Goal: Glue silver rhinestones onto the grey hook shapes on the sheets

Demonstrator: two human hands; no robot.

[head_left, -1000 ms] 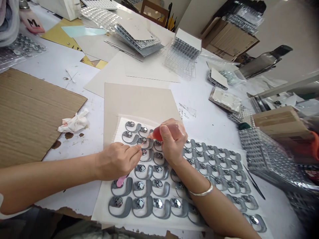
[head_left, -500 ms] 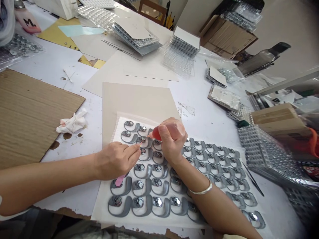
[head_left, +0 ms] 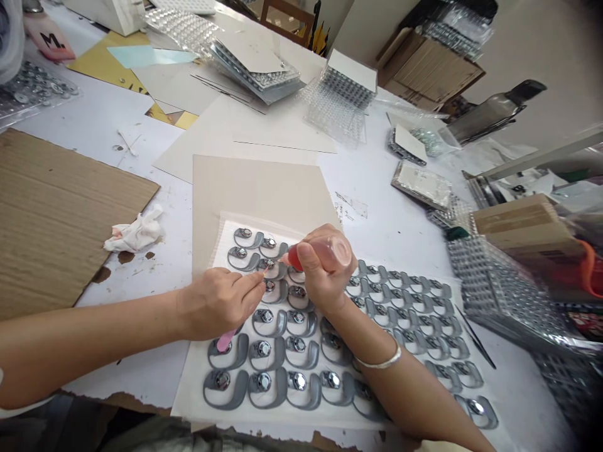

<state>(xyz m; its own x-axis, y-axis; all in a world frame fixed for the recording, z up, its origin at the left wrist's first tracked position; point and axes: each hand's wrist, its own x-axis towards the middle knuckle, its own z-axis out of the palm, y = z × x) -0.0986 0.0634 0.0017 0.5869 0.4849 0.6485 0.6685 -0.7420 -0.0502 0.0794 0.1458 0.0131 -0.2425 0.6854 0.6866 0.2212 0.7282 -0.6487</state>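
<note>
Several grey curved pieces with shiny round studs point(head_left: 286, 355) lie in rows on a white sheet point(head_left: 191, 383) in front of me. My left hand point(head_left: 219, 302) is closed in a pinch on a thin pink-ended tool point(head_left: 226, 341), its tip at a stud in the upper rows. My right hand point(head_left: 320, 267) is wrapped round a small red-tipped squeeze bottle point(head_left: 306, 254), whose nozzle points at the same stud. A silver bangle point(head_left: 379, 362) circles my right wrist.
A tan card point(head_left: 257, 185) lies behind the sheet and brown corrugated cardboard point(head_left: 56, 213) at the left, with a crumpled tissue point(head_left: 134, 231) between. Blister trays of studs point(head_left: 336, 100) and grid trays point(head_left: 509, 295) crowd the back and right. A thin dark tool point(head_left: 475, 339) lies right of the sheet.
My right hand has tilted the bottle slightly, so its base shows more. My left hand stays pinched at the same stud. The view has shifted a little.
</note>
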